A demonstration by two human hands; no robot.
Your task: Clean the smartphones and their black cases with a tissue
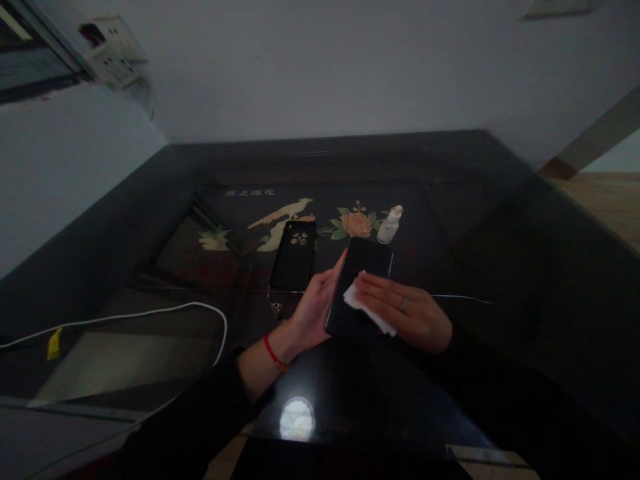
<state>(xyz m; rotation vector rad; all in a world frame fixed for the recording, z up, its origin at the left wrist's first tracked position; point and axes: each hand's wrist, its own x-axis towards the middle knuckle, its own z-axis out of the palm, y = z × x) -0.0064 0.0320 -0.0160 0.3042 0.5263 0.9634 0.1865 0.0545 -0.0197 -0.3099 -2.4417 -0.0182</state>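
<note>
My left hand (313,308) grips the left edge of a black phone (367,263), holding it tilted above the dark table. My right hand (407,310) lies across the phone's face, fingers pressed together on a small white cloth (367,310) against the screen. A ring shows on one finger of the right hand. A red cord circles my left wrist. Beyond the left hand, a black phone case (294,255) lies flat on the table, camera cut-outs up.
A small clear spray bottle (389,225) stands just behind the phone. The glossy black table (500,267) bears a bird and flower inlay. A white cable (150,313) with a yellow tag runs over the left side. Walls close in behind and at the left.
</note>
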